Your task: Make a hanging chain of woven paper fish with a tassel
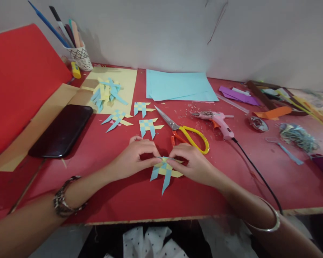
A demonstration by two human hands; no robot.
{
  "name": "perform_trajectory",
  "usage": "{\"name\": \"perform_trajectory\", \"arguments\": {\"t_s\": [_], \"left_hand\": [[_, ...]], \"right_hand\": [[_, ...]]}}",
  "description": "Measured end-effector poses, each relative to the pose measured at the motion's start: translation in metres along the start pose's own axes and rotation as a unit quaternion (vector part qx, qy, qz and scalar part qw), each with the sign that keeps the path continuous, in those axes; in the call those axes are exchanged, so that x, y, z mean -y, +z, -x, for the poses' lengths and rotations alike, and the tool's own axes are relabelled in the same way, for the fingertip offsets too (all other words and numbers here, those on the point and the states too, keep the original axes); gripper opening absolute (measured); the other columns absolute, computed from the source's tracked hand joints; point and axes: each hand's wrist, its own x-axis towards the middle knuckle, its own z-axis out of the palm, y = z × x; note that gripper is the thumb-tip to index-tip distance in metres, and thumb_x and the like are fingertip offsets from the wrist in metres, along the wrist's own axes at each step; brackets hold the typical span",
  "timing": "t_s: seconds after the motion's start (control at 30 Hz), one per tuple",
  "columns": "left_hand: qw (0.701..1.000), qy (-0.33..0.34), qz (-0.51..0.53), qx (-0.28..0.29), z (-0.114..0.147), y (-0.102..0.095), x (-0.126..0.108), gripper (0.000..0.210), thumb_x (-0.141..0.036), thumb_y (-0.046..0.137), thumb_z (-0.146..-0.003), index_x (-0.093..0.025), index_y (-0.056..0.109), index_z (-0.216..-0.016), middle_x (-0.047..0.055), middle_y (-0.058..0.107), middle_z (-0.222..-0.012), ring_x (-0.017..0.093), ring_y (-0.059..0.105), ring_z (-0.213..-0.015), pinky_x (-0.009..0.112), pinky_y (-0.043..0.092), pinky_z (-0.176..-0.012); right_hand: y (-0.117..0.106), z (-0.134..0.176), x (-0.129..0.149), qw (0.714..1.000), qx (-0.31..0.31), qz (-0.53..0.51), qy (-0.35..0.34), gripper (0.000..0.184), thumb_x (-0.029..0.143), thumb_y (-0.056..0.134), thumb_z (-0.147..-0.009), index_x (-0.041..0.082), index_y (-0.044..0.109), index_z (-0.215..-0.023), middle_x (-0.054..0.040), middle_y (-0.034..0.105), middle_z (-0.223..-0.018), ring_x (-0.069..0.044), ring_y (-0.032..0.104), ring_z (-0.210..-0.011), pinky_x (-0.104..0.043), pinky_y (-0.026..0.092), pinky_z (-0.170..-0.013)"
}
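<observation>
From my distant place I look down on two hands at work over the red table (110, 200). The woven paper piece (164, 171), blue and pale yellow, is between them, near the front edge of the table. The left hand (137, 157) pinches its upper edge with thumb and forefinger; the right hand (192, 163) pinches the same edge from the other side, so the grips are close together. Whether the piece rests on the table or is slightly lifted, I cannot tell.

I judge that the weave is the weak point. If the two pinches pull apart unevenly, a strip may slide out or the thin paper may tear. Pressing too hard could crease the small squares, and the loose tails, which hang toward the front, could bend under a wrist.

The scissors (174, 125) lie just beyond the right hand, so a careless backward move could knock their handles and push the blades against the finished-looking fish shapes (148, 126). Farther right is the pink glue gun (220, 123); if the right forearm catches its black cord (258, 172), the gun could be dragged. I cannot see if it is hot.
</observation>
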Motion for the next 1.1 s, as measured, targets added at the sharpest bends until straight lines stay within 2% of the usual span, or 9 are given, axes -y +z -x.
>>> {"name": "perform_trajectory", "arguments": {"t_s": [0.17,0.33,0.53,0.7,0.87,1.1], "left_hand": [[1.000,-0.016,0.005,-0.004,0.000,0.000,0.000,0.023,-0.034,0.047,-0.082,-0.019,0.053,-0.064,-0.007,0.058,-0.065,0.010,0.050,-0.065,0.030,0.024,-0.082],[1.000,-0.015,0.014,-0.016,0.000,0.000,0.001,0.024,-0.038,0.051,-0.079,-0.018,0.052,-0.064,-0.006,0.057,-0.067,0.010,0.050,-0.065,0.030,0.025,-0.080],[1.000,-0.017,-0.010,0.004,0.000,0.002,0.003,0.024,-0.035,0.045,-0.082,-0.019,0.057,-0.069,-0.005,0.055,-0.066,0.011,0.051,-0.066,0.030,0.027,-0.080],[0.997,-0.048,-0.026,-0.046,-0.003,-0.008,0.008,0.028,-0.041,0.044,-0.080,-0.019,0.053,-0.065,-0.004,0.057,-0.064,0.012,0.048,-0.063,0.028,0.032,-0.074],[0.987,-0.121,-0.030,-0.098,-0.007,-0.026,0.018,0.037,-0.041,0.044,-0.077,-0.019,0.036,-0.049,-0.005,0.038,-0.050,0.010,0.038,-0.051,0.022,0.033,-0.053],[0.980,-0.145,-0.050,-0.129,-0.007,-0.032,0.025,0.036,-0.043,0.044,-0.076,-0.019,0.041,-0.049,-0.005,0.040,-0.048,0.010,0.038,-0.049,0.022,0.032,-0.050]], "right_hand": [[-0.001,-0.001,0.000,1.000,-0.001,-0.011,-0.023,0.026,0.024,0.048,-0.083,0.016,0.049,-0.058,0.0031,0.049,-0.052,-0.007,0.042,-0.052,-0.021,0.034,-0.058],[-0.001,0.000,0.000,0.999,-0.026,-0.028,-0.002,0.022,0.024,0.048,-0.082,0.016,0.051,-0.061,0.0026,0.050,-0.053,-0.007,0.043,-0.051,-0.019,0.034,-0.054],[-0.001,0.001,0.001,0.997,-0.067,-0.032,0.034,0.021,0.023,0.046,-0.082,0.016,0.053,-0.064,0.0011,0.055,-0.057,-0.008,0.047,-0.053,-0.020,0.036,-0.053],[-0.002,0.001,-0.001,0.995,-0.078,-0.033,0.058,0.015,0.024,0.044,-0.081,0.017,0.057,-0.077,-0.0028,0.063,-0.071,-0.012,0.056,-0.064,-0.023,0.041,-0.058],[-0.003,0.002,-0.005,0.993,-0.100,-0.014,0.068,0.012,0.020,0.044,-0.079,0.019,0.056,-0.081,-0.0024,0.064,-0.073,-0.014,0.059,-0.067,-0.025,0.044,-0.061],[-0.005,0.003,-0.006,0.993,-0.103,0.044,0.047,0.014,0.016,0.042,-0.078,0.019,0.056,-0.078,-0.0030,0.065,-0.074,-0.014,0.059,-0.066,-0.025,0.043,-0.060]]}}
